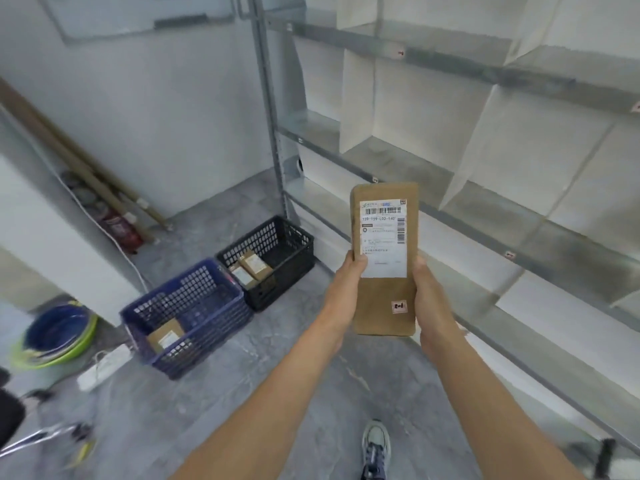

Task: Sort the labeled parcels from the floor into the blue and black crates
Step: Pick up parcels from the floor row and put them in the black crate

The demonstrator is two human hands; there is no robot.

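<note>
Both hands pinch the held parcel (384, 299) by its long edges. The left hand (348, 284) has its thumb pressed on the front face by the shipping label (383, 237). The right hand (429, 299) clamps the opposite edge. The fingers behind the parcel are hidden, so we cannot tell their spread.

The parcel is upright in the air in front of us, label toward the camera, with a small sticker (398, 307) low on it that looks like "2-1". It is well apart from both crates.

Progress: we judge this mid-task, at the label-reading step. The blue crate (207, 341) holds one boxed parcel (166, 336). The black crate (289, 271), touching it at the far side, holds two small parcels (251, 268). This one is not yet dropped. We see no other parcels on the floor (294, 382) in this view, so we cannot tell how many remain.

Around:
- A metal shelf rack (450, 60) on the right.
- Stacked basins (55, 336), a power strip (104, 367) and leaning tubes (83, 168) on the left.
- A shoe (375, 445) below.

Nothing sits between us and the crates.
</note>
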